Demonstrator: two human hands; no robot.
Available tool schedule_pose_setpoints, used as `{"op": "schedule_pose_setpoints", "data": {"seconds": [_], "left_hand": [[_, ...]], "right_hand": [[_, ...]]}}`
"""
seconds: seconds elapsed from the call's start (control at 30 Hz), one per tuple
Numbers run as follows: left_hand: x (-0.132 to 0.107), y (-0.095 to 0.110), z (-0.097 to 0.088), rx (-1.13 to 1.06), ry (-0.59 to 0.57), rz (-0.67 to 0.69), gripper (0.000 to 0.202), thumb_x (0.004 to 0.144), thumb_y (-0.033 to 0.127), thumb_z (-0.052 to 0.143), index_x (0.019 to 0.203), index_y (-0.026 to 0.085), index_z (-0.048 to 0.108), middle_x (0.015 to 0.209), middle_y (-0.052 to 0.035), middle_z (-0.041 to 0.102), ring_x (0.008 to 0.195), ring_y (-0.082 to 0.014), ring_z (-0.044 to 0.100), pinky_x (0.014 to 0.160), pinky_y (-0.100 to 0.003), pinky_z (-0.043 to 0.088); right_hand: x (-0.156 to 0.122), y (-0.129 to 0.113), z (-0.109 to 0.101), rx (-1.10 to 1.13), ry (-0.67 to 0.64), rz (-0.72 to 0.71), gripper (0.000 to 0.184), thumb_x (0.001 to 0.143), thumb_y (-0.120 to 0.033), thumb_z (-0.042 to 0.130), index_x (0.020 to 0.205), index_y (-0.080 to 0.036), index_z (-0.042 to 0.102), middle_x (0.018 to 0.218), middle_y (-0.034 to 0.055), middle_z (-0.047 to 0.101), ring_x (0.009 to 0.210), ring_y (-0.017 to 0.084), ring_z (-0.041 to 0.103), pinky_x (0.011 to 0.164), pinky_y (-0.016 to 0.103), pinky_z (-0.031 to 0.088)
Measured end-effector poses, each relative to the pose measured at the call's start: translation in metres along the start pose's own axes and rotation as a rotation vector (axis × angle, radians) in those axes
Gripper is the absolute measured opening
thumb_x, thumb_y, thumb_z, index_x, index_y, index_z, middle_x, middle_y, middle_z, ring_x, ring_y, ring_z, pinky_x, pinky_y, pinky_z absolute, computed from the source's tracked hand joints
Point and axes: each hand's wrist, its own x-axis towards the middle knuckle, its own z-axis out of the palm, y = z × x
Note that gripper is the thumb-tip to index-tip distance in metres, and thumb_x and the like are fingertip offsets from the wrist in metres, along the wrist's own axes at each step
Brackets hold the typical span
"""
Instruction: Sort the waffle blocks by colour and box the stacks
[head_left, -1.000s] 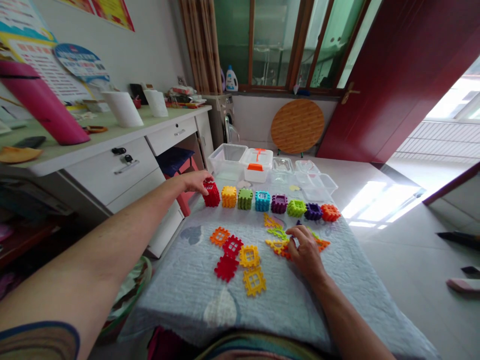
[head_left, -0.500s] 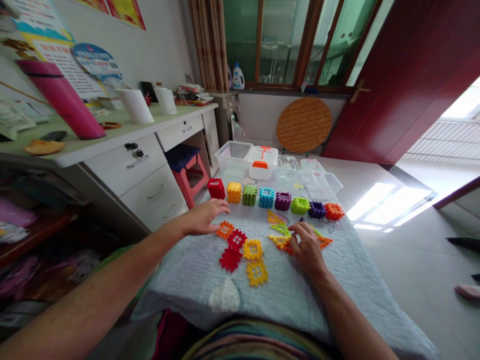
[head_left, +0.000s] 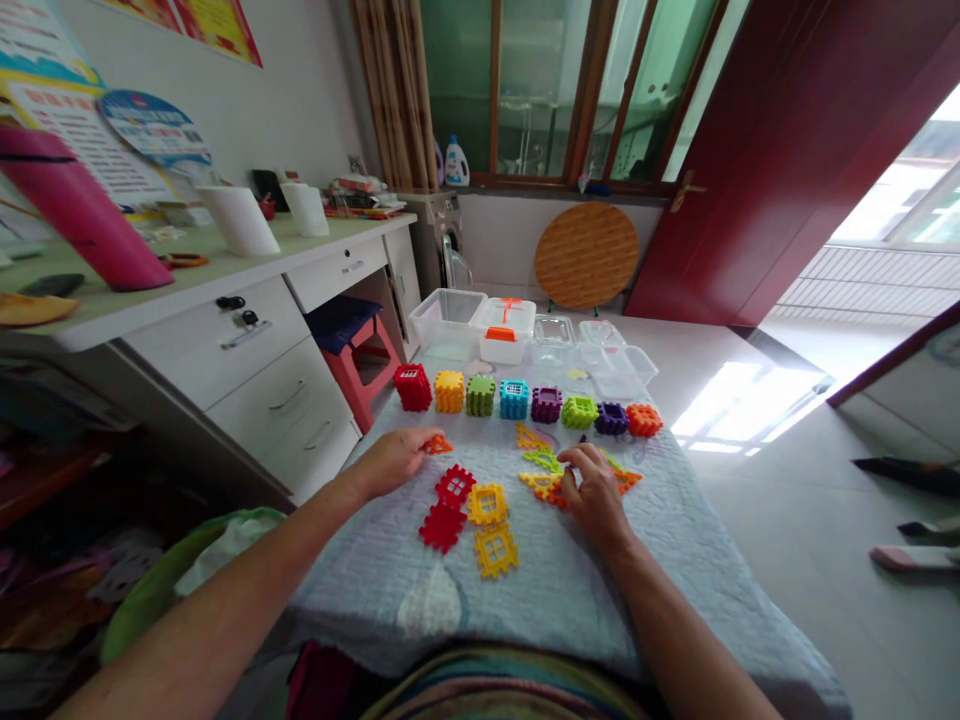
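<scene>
My left hand (head_left: 397,460) pinches an orange square building piece (head_left: 439,444) at its edge, tilted above the cloth. To its right lie a red window piece (head_left: 455,486), a solid red piece (head_left: 442,527) and two yellow window pieces, one (head_left: 488,504) above the other (head_left: 496,551). My right hand (head_left: 594,490) is over a group of triangular pieces, its fingers bent and closed; what they grip is hidden. Around it show a yellow triangle (head_left: 531,438), a green piece (head_left: 543,460) and an orange triangle (head_left: 628,482).
Behind the pieces runs a row of stacked blocks by colour, from red (head_left: 412,387) to orange (head_left: 643,420). Farther back stand a clear bin (head_left: 448,318), a lidded box with an orange handle (head_left: 507,332) and clear containers (head_left: 553,338). A white desk (head_left: 247,340) borders the left.
My left hand has closed on the orange square piece and lifted its edge from the cloth. My right hand stays over the triangles. The camera view has shifted slightly.
</scene>
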Motion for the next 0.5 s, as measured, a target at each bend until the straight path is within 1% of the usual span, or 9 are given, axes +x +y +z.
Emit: {"op": "schedule_pose_setpoints", "data": {"seconds": [0.07,0.13,0.17,0.23,0.3,0.33,0.4,0.5], "left_hand": [[0.007,0.014,-0.001,-0.051,0.076,-0.003,0.039,0.083,0.017,0.046,0.119,0.021,0.061,0.115,-0.0075,0.07,0.105,-0.0225,0.065,0.093,-0.034,0.047],[0.016,0.033,0.001,-0.096,0.086,0.035,0.041,0.084,0.018,0.048,0.123,0.019,0.058,0.119,-0.0087,0.068,0.106,-0.0222,0.064,0.094,-0.034,0.047],[0.021,0.043,0.004,-0.117,0.065,0.06,0.042,0.083,0.017,0.048,0.124,0.019,0.058,0.117,-0.0084,0.068,0.104,-0.0214,0.064,0.093,-0.032,0.047],[0.031,0.063,0.012,-0.136,-0.016,0.113,0.042,0.082,0.016,0.049,0.123,0.019,0.059,0.109,-0.0068,0.071,0.096,-0.0201,0.066,0.088,-0.03,0.048],[0.04,0.077,0.021,-0.134,-0.084,0.153,0.042,0.081,0.016,0.05,0.122,0.019,0.06,0.104,-0.0061,0.071,0.09,-0.0197,0.066,0.084,-0.029,0.049],[0.043,0.082,0.026,-0.134,-0.106,0.166,0.042,0.081,0.016,0.051,0.123,0.019,0.06,0.103,-0.0064,0.071,0.088,-0.0197,0.066,0.083,-0.029,0.049],[0.047,0.084,0.032,-0.126,-0.111,0.172,0.043,0.081,0.017,0.052,0.123,0.017,0.059,0.105,-0.0084,0.07,0.09,-0.0206,0.065,0.084,-0.03,0.049],[0.044,0.071,0.032,-0.107,-0.043,0.143,0.044,0.08,0.017,0.054,0.124,0.015,0.059,0.116,-0.0131,0.065,0.104,-0.0238,0.062,0.094,-0.034,0.047]], "right_hand": [[0.0,-0.001,0.0,0.002,-0.001,0.002,0.022,0.078,-0.008,0.046,0.088,-0.021,0.061,0.091,0.0056,0.058,0.091,0.022,0.055,0.082,0.035,0.045],[0.0,-0.001,0.0,-0.001,-0.003,0.002,0.022,0.078,-0.008,0.046,0.088,-0.021,0.061,0.091,0.0056,0.058,0.091,0.022,0.055,0.082,0.036,0.045],[0.0,-0.001,0.0,-0.003,-0.001,0.002,0.022,0.078,-0.008,0.046,0.088,-0.021,0.061,0.09,0.0055,0.058,0.09,0.022,0.055,0.082,0.036,0.045],[0.0,0.0,0.0,-0.002,0.004,0.003,0.022,0.078,-0.008,0.046,0.088,-0.021,0.061,0.09,0.0054,0.058,0.09,0.022,0.055,0.082,0.035,0.045],[0.0,0.001,0.0,0.002,0.011,0.008,0.023,0.077,-0.008,0.046,0.088,-0.021,0.062,0.09,0.0054,0.058,0.089,0.021,0.055,0.082,0.034,0.045],[0.001,0.001,0.0,0.004,0.015,0.011,0.023,0.077,-0.008,0.046,0.088,-0.021,0.062,0.09,0.0054,0.058,0.09,0.021,0.055,0.082,0.034,0.045],[0.001,0.002,0.0,0.005,0.015,0.015,0.023,0.078,-0.008,0.046,0.088,-0.021,0.062,0.09,0.0053,0.058,0.09,0.021,0.055,0.082,0.035,0.044],[0.0,0.003,-0.001,-0.001,0.012,0.015,0.022,0.079,-0.009,0.046,0.088,-0.021,0.062,0.09,0.0053,0.058,0.091,0.022,0.055,0.083,0.035,0.044]]}}
